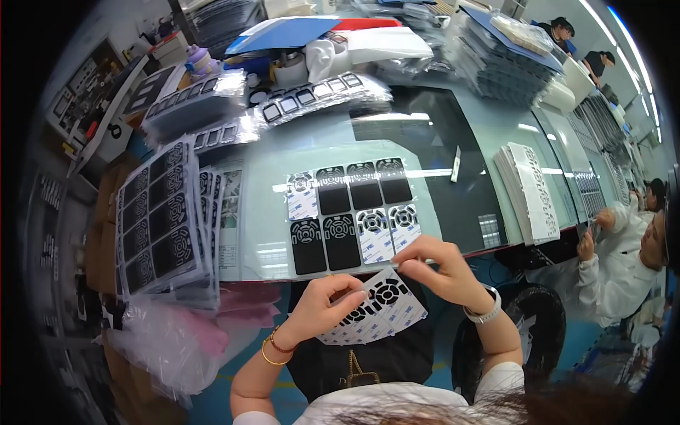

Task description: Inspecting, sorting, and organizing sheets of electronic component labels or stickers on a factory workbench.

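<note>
My left hand [320, 308] and my right hand [440, 273] hold a small stack of white-backed sheets with black circular cut-out pads [374, 310] just below the table's near edge. My left thumb presses on top of the stack; my right fingers pinch its upper right corner. Right above my hands, two rows of the same pads [352, 214] lie on the glass table [269, 170], some black face up, some with white backing up.
A thick pile of black pad sheets in clear bags [161, 216] stands at the left. More bagged sheets [312, 95] lie at the back. A white stack [528, 191] sits at the right, where other people in white [623, 262] work. Pink and clear bags [191, 333] lie lower left.
</note>
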The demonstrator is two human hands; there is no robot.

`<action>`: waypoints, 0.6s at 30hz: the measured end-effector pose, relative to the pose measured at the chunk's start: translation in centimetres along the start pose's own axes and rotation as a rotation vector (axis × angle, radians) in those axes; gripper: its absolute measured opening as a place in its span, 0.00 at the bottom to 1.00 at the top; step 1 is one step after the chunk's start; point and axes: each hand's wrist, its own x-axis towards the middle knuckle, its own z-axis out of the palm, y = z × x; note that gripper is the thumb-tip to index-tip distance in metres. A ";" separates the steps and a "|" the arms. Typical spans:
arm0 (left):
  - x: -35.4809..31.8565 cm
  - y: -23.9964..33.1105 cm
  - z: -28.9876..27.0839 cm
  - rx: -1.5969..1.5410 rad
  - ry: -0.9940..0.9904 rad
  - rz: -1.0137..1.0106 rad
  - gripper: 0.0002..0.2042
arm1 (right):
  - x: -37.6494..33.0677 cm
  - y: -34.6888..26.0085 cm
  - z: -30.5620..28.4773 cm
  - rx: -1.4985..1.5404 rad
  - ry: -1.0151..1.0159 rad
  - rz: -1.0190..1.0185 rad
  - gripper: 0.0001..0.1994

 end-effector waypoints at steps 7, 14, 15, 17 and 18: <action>0.0 0.2 0.8 0.056 -0.024 0.072 0.04 | 0.6 2.2 1.2 0.686 -0.407 0.326 0.09; 0.4 0.7 1.2 -0.044 -0.019 0.366 0.10 | -0.7 5.8 3.3 1.035 -0.626 0.461 0.08; 0.3 0.4 1.1 -0.079 -0.042 0.324 0.11 | -1.0 6.2 3.2 1.035 -0.621 0.462 0.08; 0.2 0.1 1.0 -0.107 -0.053 0.297 0.11 | -0.8 6.1 3.0 0.947 -0.566 0.447 0.09; 0.2 -0.1 1.0 -0.136 -0.065 0.271 0.11 | -0.8 5.8 2.8 0.948 -0.567 0.447 0.09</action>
